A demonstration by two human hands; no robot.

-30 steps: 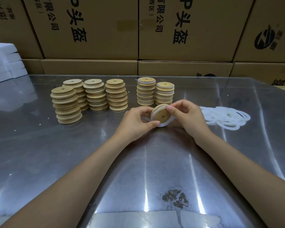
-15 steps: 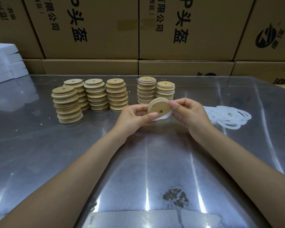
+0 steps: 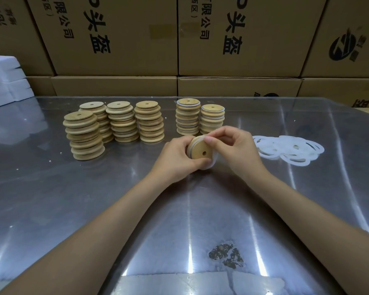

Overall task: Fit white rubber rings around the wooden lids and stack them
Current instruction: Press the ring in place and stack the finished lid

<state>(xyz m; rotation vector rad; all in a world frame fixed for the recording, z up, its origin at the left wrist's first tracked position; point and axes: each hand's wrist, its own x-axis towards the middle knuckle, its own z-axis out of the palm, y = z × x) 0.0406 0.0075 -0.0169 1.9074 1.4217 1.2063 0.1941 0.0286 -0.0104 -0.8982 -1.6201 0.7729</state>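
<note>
Both hands work one wooden lid (image 3: 200, 151) above the table: left hand (image 3: 178, 156) grips it, right hand (image 3: 232, 145) pinches the white rubber ring (image 3: 213, 161) half-seated; next I'd stretch it fully round, then stack.

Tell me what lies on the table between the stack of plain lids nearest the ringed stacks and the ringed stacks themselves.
Nothing: the head view shows bare metal table between the plain lid stack and the ringed stacks.

Pale tan wooden lids (image 3: 84, 136) are sitting beside white rubber rings (image 3: 290, 149); brown boxes (image 3: 115, 35) are showing black print.
</note>
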